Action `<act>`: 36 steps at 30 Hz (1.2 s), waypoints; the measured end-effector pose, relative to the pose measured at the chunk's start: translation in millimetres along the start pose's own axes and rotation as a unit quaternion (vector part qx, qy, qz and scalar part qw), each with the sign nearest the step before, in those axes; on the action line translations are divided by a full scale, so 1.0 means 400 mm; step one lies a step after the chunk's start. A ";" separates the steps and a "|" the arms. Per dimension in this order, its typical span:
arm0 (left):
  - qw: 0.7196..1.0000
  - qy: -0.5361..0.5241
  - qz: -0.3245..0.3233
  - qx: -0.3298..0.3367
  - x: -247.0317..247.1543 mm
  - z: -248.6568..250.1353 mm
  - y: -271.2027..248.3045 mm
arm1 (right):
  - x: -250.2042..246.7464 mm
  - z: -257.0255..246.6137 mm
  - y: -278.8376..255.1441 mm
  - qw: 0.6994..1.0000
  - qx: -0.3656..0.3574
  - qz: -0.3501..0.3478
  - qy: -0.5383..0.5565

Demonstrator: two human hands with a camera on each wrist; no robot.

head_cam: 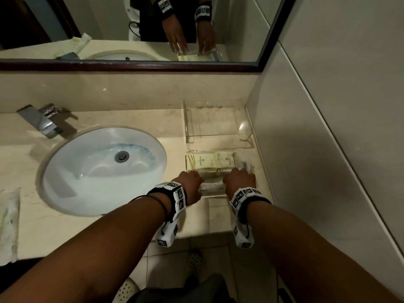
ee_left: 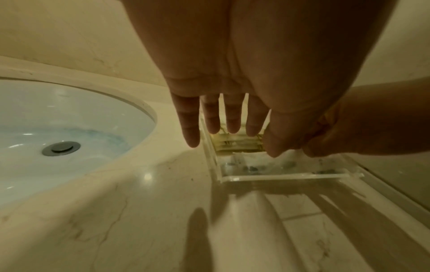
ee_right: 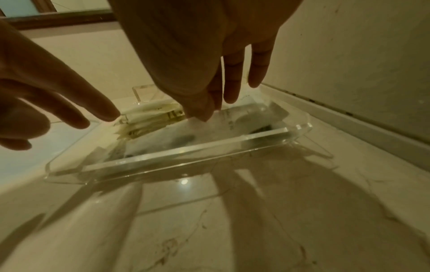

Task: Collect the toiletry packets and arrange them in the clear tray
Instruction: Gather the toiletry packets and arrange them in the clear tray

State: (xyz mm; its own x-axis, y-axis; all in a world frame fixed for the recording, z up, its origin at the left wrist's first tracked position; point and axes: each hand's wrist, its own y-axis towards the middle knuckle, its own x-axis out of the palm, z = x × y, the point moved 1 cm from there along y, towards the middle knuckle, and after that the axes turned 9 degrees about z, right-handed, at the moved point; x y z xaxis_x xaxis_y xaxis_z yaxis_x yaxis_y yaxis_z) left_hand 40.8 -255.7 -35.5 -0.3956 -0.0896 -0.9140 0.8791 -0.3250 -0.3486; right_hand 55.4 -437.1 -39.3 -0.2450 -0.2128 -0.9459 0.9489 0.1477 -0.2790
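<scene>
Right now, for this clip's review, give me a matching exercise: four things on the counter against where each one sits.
Things:
1. toiletry packets
2. empty clear tray
3. faucet
4. white packet

Places:
A. behind the sink, far left
B. counter's near left edge
C. against the back wall, by the corner
D. inside the near clear tray

Pairs: 1-D, 2-C, 3-A, 4-B

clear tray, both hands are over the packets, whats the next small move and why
Probably nudge the cream packets square with the straight fingers of the left hand and right hand. They already lie inside the clear tray, bunched at its far end.
</scene>
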 end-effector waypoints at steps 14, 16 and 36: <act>0.996 0.020 -0.069 0.054 0.063 0.043 -0.003 | 0.061 0.005 -0.017 0.997 0.040 -0.012 0.063; 0.996 0.015 -0.080 0.048 0.068 0.042 0.000 | 0.068 0.009 -0.019 0.996 0.031 -0.018 0.079; 0.980 -0.130 0.092 -0.117 -0.047 -0.117 -0.105 | -0.029 -0.029 -0.022 0.988 -0.048 0.031 0.145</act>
State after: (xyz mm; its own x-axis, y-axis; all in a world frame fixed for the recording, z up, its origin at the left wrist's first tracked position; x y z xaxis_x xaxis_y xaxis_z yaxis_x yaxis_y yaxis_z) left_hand 23.8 -196.2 -13.5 -0.2518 -0.3740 -0.8926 0.9669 -0.0576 -0.2487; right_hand 47.6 -424.7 -27.8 -0.2471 0.0825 -0.9655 0.9440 0.2455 -0.2206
